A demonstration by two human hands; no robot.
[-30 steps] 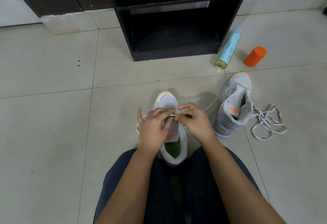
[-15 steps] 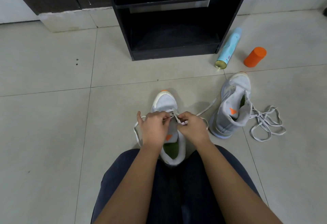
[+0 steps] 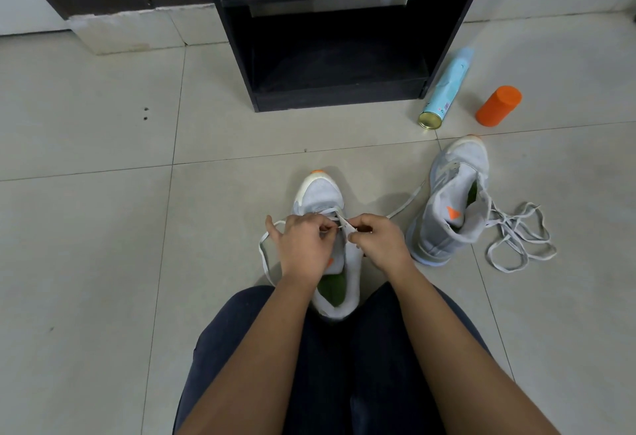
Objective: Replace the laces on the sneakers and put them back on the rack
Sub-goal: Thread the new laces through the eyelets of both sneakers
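**Lacing a sneaker on the floor in front of the rack**

A pale, glossy tiled floor (image 3: 86, 245) fills most of the view. At the top stands a black wooden shoe rack (image 3: 337, 99) with open shelves, and its lower shelf holds no shoes. A person sits facing it, with legs in dark trousers (image 3: 378, 366) spread on the tiles.

Between the knees stands a grey-and-white high-top sneaker with an orange toe tip and green insole (image 3: 318, 195), its toe pointing at the rack. A second matching grey high-top sneaker (image 3: 451, 200) stands to the right, well short of the rack.

The left hand (image 3: 303, 245) and right hand (image 3: 378, 245) meet over the near sneaker's eyelets. Each has curled fingers pinching a flat white lace (image 3: 263, 249), which loops out on the left and trails to the right across the tiles.

A light blue spray can (image 3: 447, 83) lies beside the rack's right foot, and an orange plastic cylinder (image 3: 499, 106) lies near it. A loose white lace in a tangle (image 3: 516, 245) lies against the second sneaker's right side.
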